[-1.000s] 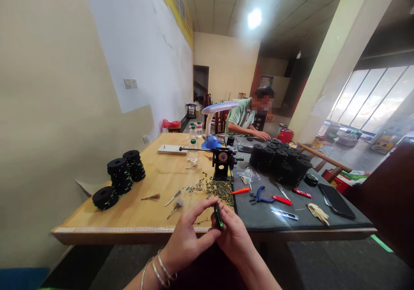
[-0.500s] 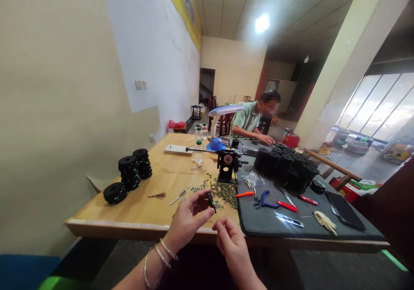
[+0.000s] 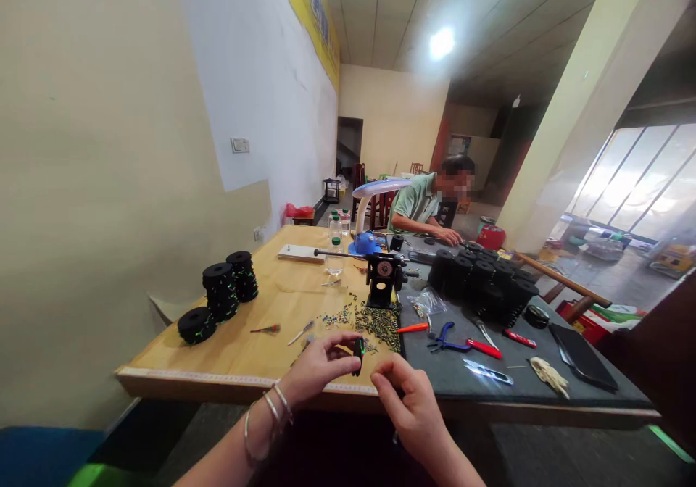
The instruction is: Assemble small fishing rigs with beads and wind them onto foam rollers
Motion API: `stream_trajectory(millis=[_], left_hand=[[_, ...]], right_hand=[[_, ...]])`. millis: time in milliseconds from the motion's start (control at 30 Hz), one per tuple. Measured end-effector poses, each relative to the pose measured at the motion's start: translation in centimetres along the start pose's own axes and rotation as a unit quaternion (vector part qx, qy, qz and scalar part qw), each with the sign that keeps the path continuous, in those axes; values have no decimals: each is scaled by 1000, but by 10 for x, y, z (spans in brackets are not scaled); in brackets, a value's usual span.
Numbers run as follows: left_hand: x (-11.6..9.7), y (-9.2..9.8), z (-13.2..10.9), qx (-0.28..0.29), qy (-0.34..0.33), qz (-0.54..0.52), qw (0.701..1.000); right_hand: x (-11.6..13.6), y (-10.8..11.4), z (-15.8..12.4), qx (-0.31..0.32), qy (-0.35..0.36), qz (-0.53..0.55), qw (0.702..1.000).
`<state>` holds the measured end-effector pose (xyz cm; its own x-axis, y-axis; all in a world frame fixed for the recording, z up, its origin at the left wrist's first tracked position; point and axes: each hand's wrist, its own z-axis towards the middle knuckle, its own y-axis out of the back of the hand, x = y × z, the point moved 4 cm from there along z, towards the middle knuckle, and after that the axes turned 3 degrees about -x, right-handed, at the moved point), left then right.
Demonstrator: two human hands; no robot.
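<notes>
Near the table's front edge my left hand grips a small black spool with a bit of bright green on it. The spool is on edge between my fingers and thumb. Just to its right, my right hand is closed in a pinch, apart from the spool. Whatever its fingertips hold is too fine to make out. Behind both hands a pile of small dark and yellowish pieces lies on the wood, below a black hand-cranked winder.
Stacked black spools stand at left. On the grey mat lie blue-handled pliers, snips, a glove and more black spools. A desk lamp and bottles stand behind. A co-worker sits across.
My left hand has turned and lowered the spool slightly. My right hand has moved a little to the right and up, still pinched.
</notes>
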<state>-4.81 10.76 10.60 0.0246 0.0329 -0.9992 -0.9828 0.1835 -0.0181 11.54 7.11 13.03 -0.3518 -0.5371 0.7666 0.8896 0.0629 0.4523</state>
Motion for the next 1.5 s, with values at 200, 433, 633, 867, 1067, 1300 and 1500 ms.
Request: stream_trajectory(millis=[200,433,633,867,1067,1300,1500], left_hand=[[16,4,8,-79,106,-233,964],[25,11,9,-71,184,-321,926],[22,4,6,-97,98,-221,966],[27,-2,8,-55,10,-48,997],[25,-7,2,49,15,29,998],[26,-16,-10,147,37,-29,988],[13,-18,-15,118,-4,-178,977]], right_hand=[[8,-9,-22,99,53,-52,992],[7,-4,-36,99,48,-83,990],[13,0,-29,78,79,-83,990],[16,12,-9,40,53,-78,995],[7,20,14,22,19,-26,999],[-43,8,28,-14,-58,101,993],[-77,-26,3,-3,-154,201,967]])
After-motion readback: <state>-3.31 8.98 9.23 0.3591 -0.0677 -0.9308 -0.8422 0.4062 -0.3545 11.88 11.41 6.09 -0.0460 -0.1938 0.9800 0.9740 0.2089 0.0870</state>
